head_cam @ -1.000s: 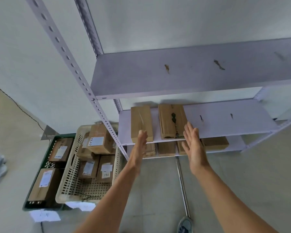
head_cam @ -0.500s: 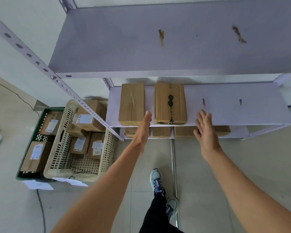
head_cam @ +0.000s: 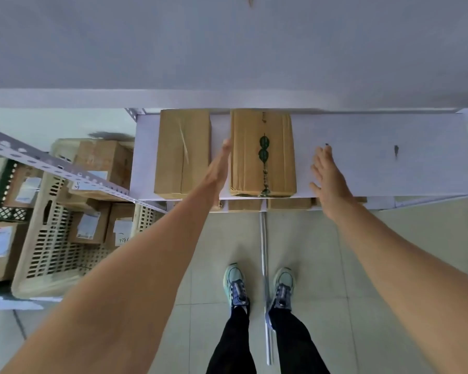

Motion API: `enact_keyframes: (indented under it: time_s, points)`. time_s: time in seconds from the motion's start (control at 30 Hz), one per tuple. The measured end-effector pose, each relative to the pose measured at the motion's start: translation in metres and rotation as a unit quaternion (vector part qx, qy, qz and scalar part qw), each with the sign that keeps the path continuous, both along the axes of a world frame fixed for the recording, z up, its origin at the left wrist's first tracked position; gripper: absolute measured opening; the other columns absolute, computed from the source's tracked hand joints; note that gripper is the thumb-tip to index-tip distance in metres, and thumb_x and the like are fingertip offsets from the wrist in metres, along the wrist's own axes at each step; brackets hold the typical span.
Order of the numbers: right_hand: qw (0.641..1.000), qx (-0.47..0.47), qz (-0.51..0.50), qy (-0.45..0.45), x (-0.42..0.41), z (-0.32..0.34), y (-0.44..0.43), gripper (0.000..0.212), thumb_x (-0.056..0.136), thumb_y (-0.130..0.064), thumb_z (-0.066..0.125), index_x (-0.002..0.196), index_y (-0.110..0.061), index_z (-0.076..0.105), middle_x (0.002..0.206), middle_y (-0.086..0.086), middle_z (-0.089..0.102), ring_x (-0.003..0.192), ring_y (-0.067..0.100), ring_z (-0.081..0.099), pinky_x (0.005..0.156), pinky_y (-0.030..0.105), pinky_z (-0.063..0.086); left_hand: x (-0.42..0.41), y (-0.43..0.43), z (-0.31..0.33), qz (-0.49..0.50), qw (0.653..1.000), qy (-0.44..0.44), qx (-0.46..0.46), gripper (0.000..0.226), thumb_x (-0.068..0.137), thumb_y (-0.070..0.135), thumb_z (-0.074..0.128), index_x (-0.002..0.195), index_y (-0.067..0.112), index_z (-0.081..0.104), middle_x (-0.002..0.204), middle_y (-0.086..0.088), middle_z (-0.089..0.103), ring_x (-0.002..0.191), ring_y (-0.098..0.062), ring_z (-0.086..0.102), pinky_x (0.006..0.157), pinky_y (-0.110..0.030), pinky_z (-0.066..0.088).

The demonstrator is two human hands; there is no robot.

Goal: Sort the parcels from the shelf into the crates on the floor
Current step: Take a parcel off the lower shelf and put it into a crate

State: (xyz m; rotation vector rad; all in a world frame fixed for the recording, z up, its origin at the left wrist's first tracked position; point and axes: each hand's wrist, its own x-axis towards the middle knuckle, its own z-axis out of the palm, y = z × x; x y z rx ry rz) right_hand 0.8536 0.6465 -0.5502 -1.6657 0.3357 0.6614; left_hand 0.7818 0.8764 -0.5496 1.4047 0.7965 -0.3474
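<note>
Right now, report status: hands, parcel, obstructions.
Left hand and right hand open, flanking the green-printed parcel. Parcel on middle shelf, ungripped. Nothing in the way.

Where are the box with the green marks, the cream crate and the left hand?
box with green marks (head_cam: 262, 155), head view, middle of its top.
cream crate (head_cam: 42, 247), head view, slotted side wall.
left hand (head_cam: 220, 168), head view, middle of hand.

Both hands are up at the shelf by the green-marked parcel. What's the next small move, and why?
Probably bring the right hand in against the right side of the green-marked parcel. The left hand is already edge-on in the gap beside the parcel's left side, while the right hand hangs open and clear of it, so the parcel is not yet gripped for lifting.
</note>
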Motion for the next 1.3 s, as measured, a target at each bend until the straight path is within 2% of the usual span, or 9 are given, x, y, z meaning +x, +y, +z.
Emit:
enact_keyframes:
  time_s: [0.33,0.4,0.47,0.53,0.6,0.73,0.9,1.07,1.3]
  points:
    - [0.997,-0.047,0.027,0.047,0.064,-0.063,0.03,0.079,0.106,-0.071,0.024,0.169,-0.023,0.019,0.177,0.006,0.018,0.162,0.028,0.021,0.131,0.054,0.018,0.048,0.008,-0.056,0.011,1.0,0.011,-0.002,0.08,0.108,0.074,0.017,0.17,0.025,0.029,0.177,-0.011,0.029,0.161,-0.033,0.03,0.125,-0.058,0.024]
    - [0.997,-0.041,0.028,0.057,0.074,-0.07,0.032,0.081,0.107,-0.07,0.024,0.169,-0.019,0.019,0.176,0.007,0.021,0.162,0.028,0.023,0.13,0.054,0.02,0.055,0.009,-0.063,0.016,1.0,0.001,0.003,0.074,0.109,0.073,0.016,0.149,0.026,0.057,0.153,-0.006,0.059,0.139,-0.025,0.055,0.107,-0.045,0.037]
    - [0.996,-0.034,0.036,0.069,0.08,-0.073,0.033,0.083,0.107,-0.07,0.023,0.169,-0.015,0.019,0.175,0.008,0.025,0.161,0.028,0.025,0.129,0.055,0.021,0.061,0.01,-0.066,0.027,1.0,-0.001,-0.002,0.069,0.11,0.07,0.015,0.131,0.028,0.065,0.127,0.001,0.067,0.111,-0.013,0.062,0.092,-0.037,0.046]
    - [0.996,-0.031,0.033,0.071,0.081,-0.072,0.033,0.083,0.107,-0.069,0.024,0.168,-0.014,0.022,0.174,0.008,0.028,0.16,0.028,0.029,0.127,0.054,0.023,0.063,0.01,-0.067,0.033,0.999,0.012,-0.017,0.08,0.109,0.072,0.013,0.161,0.022,0.046,0.157,-0.008,0.054,0.138,-0.026,0.055,0.115,-0.053,0.044]
    - [0.998,-0.017,0.017,0.062,0.081,-0.067,0.032,0.08,0.108,-0.067,0.025,0.167,-0.013,0.024,0.172,0.007,0.034,0.155,0.025,0.037,0.127,0.054,0.026,0.063,0.012,-0.063,0.05,0.998,0.027,-0.026,0.088,0.106,0.077,0.013,0.17,0.019,0.031,0.172,-0.009,0.039,0.157,-0.033,0.037,0.128,-0.063,0.025]
    - [1.0,0.024,0.002,0.014,0.08,-0.052,0.03,0.074,0.109,-0.066,0.022,0.159,-0.016,0.044,0.148,-0.002,0.06,0.134,0.013,0.053,0.125,0.051,0.032,0.061,0.02,-0.054,0.104,0.994,-0.004,-0.035,0.092,0.104,0.079,0.012,0.169,0.018,0.034,0.169,-0.005,0.043,0.153,-0.028,0.041,0.125,-0.061,0.026]
    - [0.997,0.066,-0.032,-0.029,0.077,-0.032,0.027,0.072,0.109,-0.066,0.019,0.14,-0.023,0.066,0.144,-0.007,0.065,0.144,0.012,0.051,0.126,0.048,0.024,0.056,0.027,-0.046,0.14,0.987,-0.067,-0.05,0.093,0.103,0.08,0.008,0.159,0.018,0.051,0.159,-0.003,0.054,0.147,-0.024,0.048,0.121,-0.063,0.023]
    - [0.993,0.089,-0.066,-0.029,0.062,-0.032,0.024,0.064,0.11,-0.063,0.022,0.114,-0.021,0.071,0.125,-0.012,0.067,0.133,0.013,0.058,0.126,0.049,0.028,0.045,0.016,-0.043,0.143,0.984,-0.083,-0.061,0.09,0.103,0.08,0.012,0.154,0.02,0.054,0.16,0.001,0.054,0.15,-0.019,0.046,0.124,-0.063,0.022]
    - [0.993,0.088,-0.068,0.031,0.041,-0.049,0.011,0.061,0.11,-0.063,0.023,0.099,-0.022,0.067,0.149,0.004,0.06,0.145,0.023,0.052,0.126,0.054,0.032,0.022,0.009,-0.056,0.147,0.986,-0.044,-0.067,0.08,0.105,0.078,0.013,0.154,0.028,0.052,0.162,0.007,0.051,0.153,-0.013,0.041,0.127,-0.059,0.021]
